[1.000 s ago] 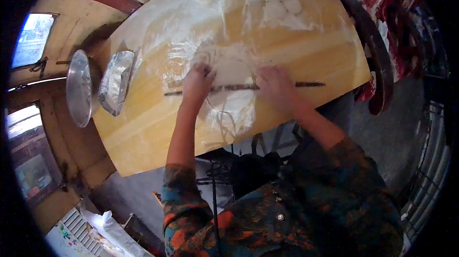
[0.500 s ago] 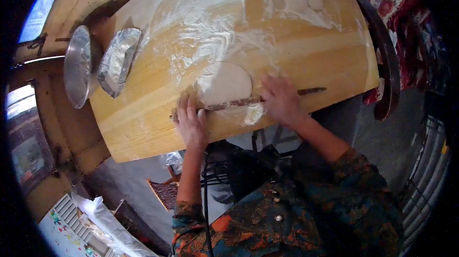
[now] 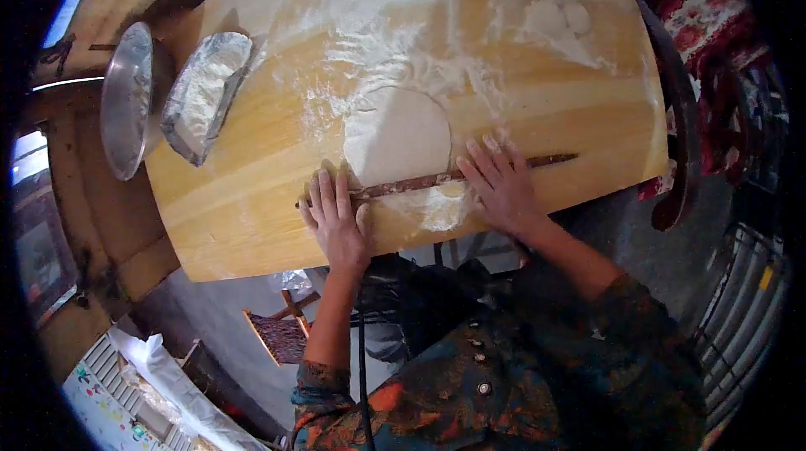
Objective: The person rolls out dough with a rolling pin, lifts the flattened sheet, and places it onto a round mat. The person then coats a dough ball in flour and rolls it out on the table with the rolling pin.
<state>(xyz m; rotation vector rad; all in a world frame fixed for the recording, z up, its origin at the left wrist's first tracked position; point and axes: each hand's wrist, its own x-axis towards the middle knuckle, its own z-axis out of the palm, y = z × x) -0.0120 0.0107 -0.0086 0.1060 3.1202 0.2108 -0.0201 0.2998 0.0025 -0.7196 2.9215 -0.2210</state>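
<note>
A dark, thin rolling pin (image 3: 411, 185) lies across the near edge of a flat, rounded sheet of dough (image 3: 397, 136) on the floured wooden board (image 3: 252, 224). My left hand (image 3: 338, 220) rests flat on the pin's left part, fingers extended and apart. Farther right, my right hand (image 3: 504, 186) lies over the pin with its fingers spread. Loose flour (image 3: 443, 207) shows between the hands, on the near side of the pin.
Several dough balls (image 3: 546, 16) sit at the board's far right. At the left are a flour-filled foil-like tray (image 3: 201, 102) and a metal bowl (image 3: 128, 102). A dark curved rim (image 3: 678, 128) runs beside the board's right edge.
Both hands have come nearer to me with the pin since the first frame, uncovering the dough sheet. Their fingers, curled around the pin at first, now lie extended.
</note>
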